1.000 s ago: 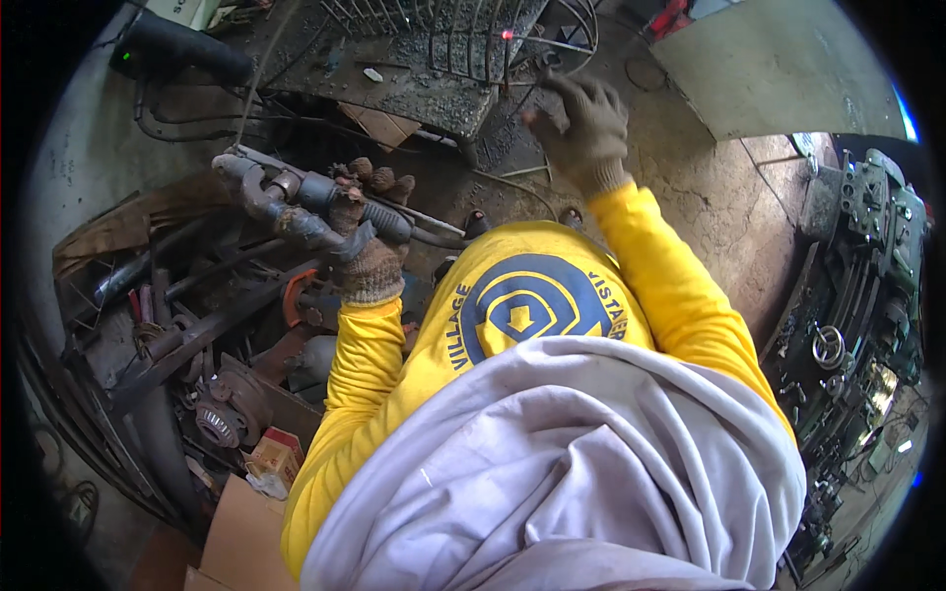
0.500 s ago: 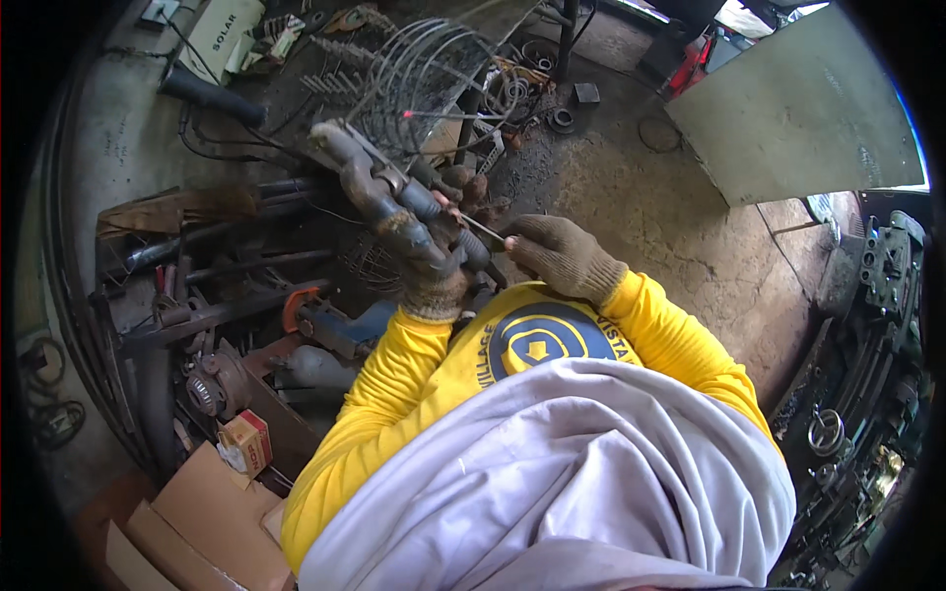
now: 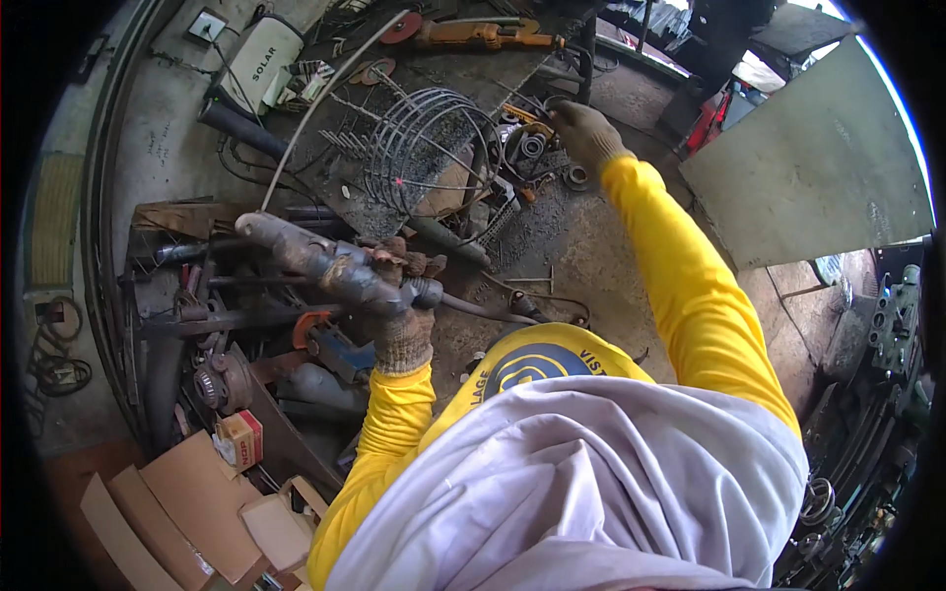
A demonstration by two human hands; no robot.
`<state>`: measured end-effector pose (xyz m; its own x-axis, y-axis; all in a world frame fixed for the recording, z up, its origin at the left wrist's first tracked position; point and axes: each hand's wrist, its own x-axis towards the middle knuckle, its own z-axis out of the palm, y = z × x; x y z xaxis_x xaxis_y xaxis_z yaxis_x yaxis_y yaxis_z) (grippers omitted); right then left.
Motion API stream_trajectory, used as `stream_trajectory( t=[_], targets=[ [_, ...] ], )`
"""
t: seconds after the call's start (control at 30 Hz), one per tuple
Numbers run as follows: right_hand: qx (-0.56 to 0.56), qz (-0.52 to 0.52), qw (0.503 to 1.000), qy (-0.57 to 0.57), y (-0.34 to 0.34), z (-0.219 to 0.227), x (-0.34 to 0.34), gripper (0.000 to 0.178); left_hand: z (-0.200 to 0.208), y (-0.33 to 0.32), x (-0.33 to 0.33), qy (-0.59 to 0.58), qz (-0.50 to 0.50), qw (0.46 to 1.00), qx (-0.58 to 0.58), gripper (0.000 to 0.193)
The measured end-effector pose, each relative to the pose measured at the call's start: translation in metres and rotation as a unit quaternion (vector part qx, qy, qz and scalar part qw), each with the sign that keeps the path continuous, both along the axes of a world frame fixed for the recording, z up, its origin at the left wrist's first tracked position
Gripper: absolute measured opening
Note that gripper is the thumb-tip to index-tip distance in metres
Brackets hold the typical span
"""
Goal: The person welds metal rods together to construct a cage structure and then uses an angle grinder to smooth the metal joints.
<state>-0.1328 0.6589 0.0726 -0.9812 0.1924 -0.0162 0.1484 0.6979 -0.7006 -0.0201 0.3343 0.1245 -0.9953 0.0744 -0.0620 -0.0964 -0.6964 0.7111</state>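
My left hand (image 3: 402, 330), in a brown knit glove, is wrapped round a worn grey welding electrode holder (image 3: 320, 258). From its tip a long thin welding rod (image 3: 335, 94) rises toward the far side, and a cable (image 3: 483, 308) trails off its other end to the right. My right hand (image 3: 589, 136), gloved too, reaches far forward over a heap of metal parts beside the worktable. Its fingers are curled together; what they hold, if anything, is unclear. Between the hands, a round cage of bent steel rods (image 3: 434, 148) lies on the worktable (image 3: 340, 187).
An orange angle grinder (image 3: 483, 36) lies at the table's far edge. Rings and scrap (image 3: 532, 148) crowd its right side. A large metal sheet (image 3: 808, 163) leans at right. Steel bars (image 3: 256, 281) and open cardboard boxes (image 3: 187, 502) are at left; machinery (image 3: 892, 315) lines the right.
My right hand has left the holder and stretched forward to the parts heap. My left hand has swung the holder left and lower. The long rod now shows at its tip.
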Motion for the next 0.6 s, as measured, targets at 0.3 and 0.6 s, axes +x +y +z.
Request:
stream_trajectory(
  t=[0.3, 0.6],
  targets=[
    [0.038, 0.028, 0.999, 0.024, -0.001, -0.017, -0.112, 0.038, -0.001, 0.033, -0.015, 0.029, -0.063, 0.996, 0.049, 0.031],
    [-0.286, 0.11, 0.929, 0.208, -0.014, -0.01, 0.009, 0.059, 0.032, 0.132, -0.071, 0.091, 0.029, 0.942, -0.321, 0.027]
  ],
)
